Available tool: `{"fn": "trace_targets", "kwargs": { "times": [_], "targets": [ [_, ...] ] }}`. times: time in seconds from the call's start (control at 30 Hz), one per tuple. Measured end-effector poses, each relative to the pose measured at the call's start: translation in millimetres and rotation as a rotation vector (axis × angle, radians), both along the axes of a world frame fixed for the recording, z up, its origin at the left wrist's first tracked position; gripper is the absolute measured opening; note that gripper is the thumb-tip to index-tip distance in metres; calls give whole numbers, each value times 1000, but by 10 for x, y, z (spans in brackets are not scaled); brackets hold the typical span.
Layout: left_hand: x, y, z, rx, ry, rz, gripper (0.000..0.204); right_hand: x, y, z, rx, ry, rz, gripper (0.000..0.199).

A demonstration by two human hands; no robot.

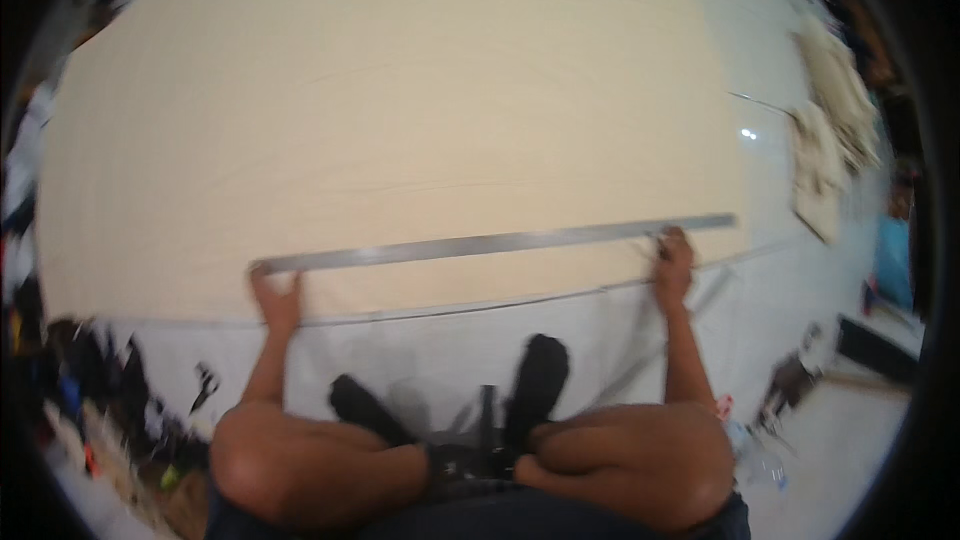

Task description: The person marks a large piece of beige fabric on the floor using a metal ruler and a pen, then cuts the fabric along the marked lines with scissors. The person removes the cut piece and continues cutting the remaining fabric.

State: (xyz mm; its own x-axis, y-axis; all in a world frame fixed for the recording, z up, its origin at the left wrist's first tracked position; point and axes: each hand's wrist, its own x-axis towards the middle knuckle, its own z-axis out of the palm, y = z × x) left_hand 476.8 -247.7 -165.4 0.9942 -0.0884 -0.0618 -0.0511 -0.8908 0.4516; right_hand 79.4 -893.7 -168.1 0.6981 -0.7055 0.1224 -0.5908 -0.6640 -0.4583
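A long grey metal ruler [470, 246] lies across the near part of a large cream cloth [400, 90], its right end slightly farther from me. At the ruler's left end, my left hand [277, 298] has its thumb and fingers closed around the tip. My right hand [675, 268] is closed beside the near edge of the ruler, close to its right end. A small dark, thin thing shows at its fingertips, too blurred to name. Below the ruler runs the near edge of the cloth.
Folded beige fabric [822, 145] lies at the right on the white floor [810, 450]. Piled clothes and odds and ends [100, 370] crowd the left side. A dark-handled tool [795, 380] lies at the lower right. My feet in black socks [538, 375] are near the cloth's edge.
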Motion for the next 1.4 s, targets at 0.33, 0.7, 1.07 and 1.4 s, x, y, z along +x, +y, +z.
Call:
{"fn": "trace_targets", "kwargs": {
  "times": [0.33,0.7,1.07,1.4],
  "targets": [
    [-63,-523,516,219,92,-23,90,357,43,486,-318,193,-159,37],
    [-112,-504,385,218,26,-26,91,385,28,376,-274,138,-276,35],
    [-128,-512,369,192,-18,-35,87,440,-31,361,-235,111,-360,31],
    [-109,-523,342,143,30,3,91,56,-990,496,-242,326,-500,40]
  ]
}}
